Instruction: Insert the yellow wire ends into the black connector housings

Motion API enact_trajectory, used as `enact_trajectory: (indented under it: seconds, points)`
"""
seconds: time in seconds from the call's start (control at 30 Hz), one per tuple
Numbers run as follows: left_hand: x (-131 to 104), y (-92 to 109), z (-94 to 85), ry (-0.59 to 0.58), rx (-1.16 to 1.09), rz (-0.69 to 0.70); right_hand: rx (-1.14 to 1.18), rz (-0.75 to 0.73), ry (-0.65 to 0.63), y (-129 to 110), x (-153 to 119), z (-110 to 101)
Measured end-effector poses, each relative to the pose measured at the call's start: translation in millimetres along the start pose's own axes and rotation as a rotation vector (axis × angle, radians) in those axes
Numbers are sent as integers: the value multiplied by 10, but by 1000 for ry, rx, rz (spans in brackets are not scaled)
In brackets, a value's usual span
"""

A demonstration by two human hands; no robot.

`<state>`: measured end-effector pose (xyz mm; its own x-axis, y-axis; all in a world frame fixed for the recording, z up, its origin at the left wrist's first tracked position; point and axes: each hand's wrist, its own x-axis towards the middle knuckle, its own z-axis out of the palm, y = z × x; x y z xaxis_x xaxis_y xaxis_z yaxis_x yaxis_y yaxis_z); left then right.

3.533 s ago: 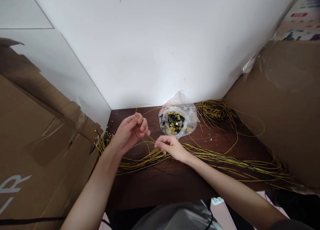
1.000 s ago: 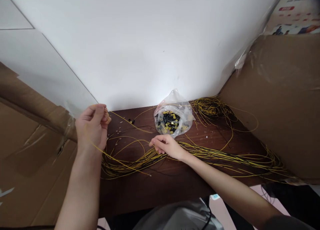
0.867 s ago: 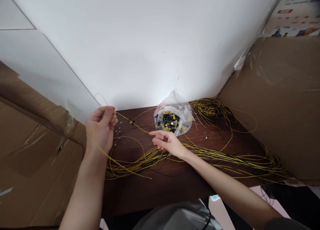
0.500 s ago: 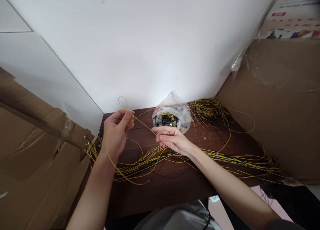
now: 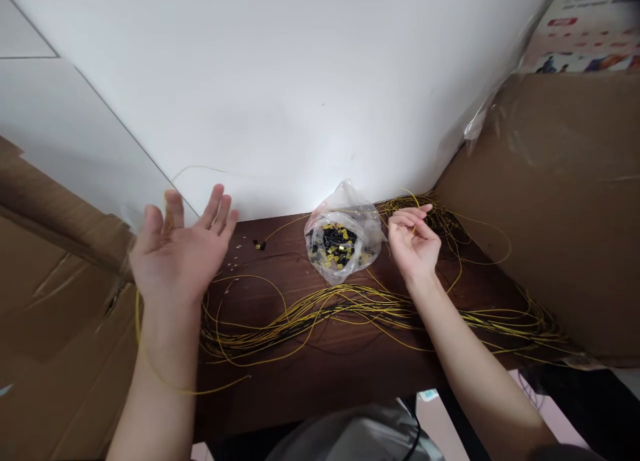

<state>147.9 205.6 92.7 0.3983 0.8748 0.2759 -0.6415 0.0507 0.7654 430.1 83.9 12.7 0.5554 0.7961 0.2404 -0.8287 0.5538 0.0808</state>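
Observation:
My left hand point(image 5: 175, 254) is raised palm up at the left. Its thumb and forefinger pinch a thin yellow wire point(image 5: 137, 314), while the other fingers are spread. One part of that wire arcs up past the fingertips, and its free end hangs across my forearm. My right hand point(image 5: 414, 244) is to the right of the plastic bag, fingers curled, with a bit of yellow wire point(image 5: 415, 230) between them. The clear bag point(image 5: 345, 197) holds small black and yellow connector-like pieces point(image 5: 339, 241). In front of it runs a long bundle of yellow and black wires point(image 5: 345, 301).
A coiled heap of yellow wire point(image 5: 445, 214) lies at the back right. Small black pieces point(image 5: 259, 245) rest on the dark wooden table point(image 5: 280, 404). Cardboard boxes point(image 5: 560, 201) stand on both sides, with a white wall point(image 5: 320, 94) behind.
My hands have drawn apart: the left moved left and turned palm up, the right moved right past the bag. The wire's free end shifted left with my left hand.

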Motion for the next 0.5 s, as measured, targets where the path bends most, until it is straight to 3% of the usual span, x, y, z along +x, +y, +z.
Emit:
enact_trajectory:
  seconds: [0.17,0.27,0.33,0.4,0.5]
  points:
    - [148,41,-261,320,-207,-23,256,-97,116,-204,19,89]
    - [218,29,-312,391,-359,49,393,-114,170,-301,15,137]
    - [254,15,-290,380,-357,83,358,-122,171,-363,33,128]
    - [272,-20,-239,309,-149,59,220,-116,137,-408,64,96]
    - [262,-150,-139,135,504,-112,-101,-86,98,-379,104,56]
